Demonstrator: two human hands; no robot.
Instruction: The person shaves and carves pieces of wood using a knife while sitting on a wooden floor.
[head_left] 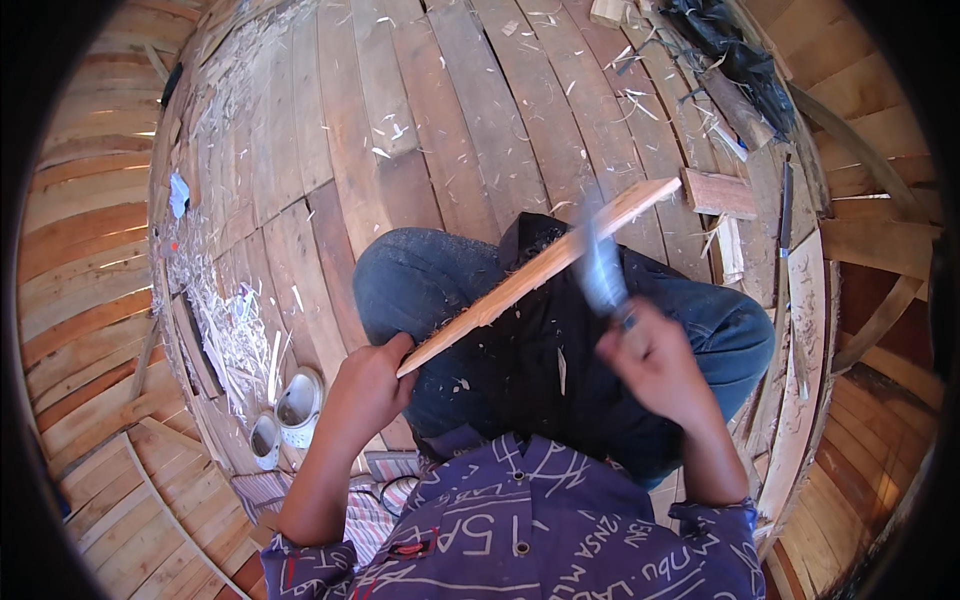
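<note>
My left hand (368,385) grips the near end of a long, flat wooden stick (540,268) that slants up and to the right across my lap. My right hand (660,362) is closed on the handle of a knife whose blade (601,268), blurred by motion, lies against the stick's middle. Under the stick, a black cloth (530,350) covers my jeans-clad knees (420,275), with small wood chips scattered on it.
I sit on a wooden plank floor (430,120) littered with shavings. A pile of shavings (235,330) and a pair of white shoes (290,410) lie at the left. Wood offcuts (720,192), a dark bag (730,50) and a long tool (785,205) lie at the right.
</note>
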